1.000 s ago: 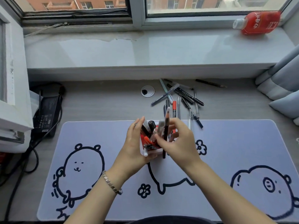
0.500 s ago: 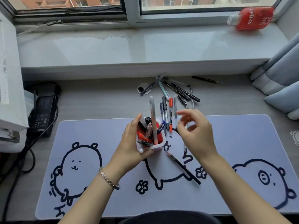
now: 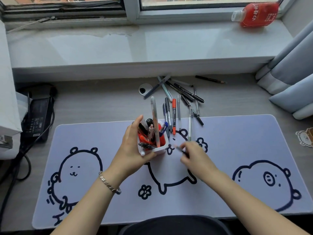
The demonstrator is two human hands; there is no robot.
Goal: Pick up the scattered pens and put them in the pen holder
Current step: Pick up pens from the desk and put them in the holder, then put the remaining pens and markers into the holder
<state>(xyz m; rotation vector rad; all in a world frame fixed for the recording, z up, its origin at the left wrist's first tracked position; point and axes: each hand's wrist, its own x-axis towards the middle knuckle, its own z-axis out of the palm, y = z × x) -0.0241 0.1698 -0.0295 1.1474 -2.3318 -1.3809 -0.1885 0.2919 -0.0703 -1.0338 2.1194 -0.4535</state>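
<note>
Left hand (image 3: 133,150) wrapped the pen holder (image 3: 159,146), grip pressed around its wall, steadying it on the mat (image 3: 237,141) over the worktop. Holder already crowded; best to keep it upright and feed the next pen tip-down into a gap. Right hand (image 3: 194,157), just beside the holder, pinched what looked like a dark pen (image 3: 182,150), though blurred. Loose pens (image 3: 176,106) lay beyond, well clear of both grips.

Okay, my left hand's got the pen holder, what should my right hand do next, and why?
Probably close the right hand on the dark pencil under its fingers, then lift it into the pen holder. The pencil lies on the desk mat right beside the holder, which the left hand steadies; it's nearer than the scattered pens behind.
</note>
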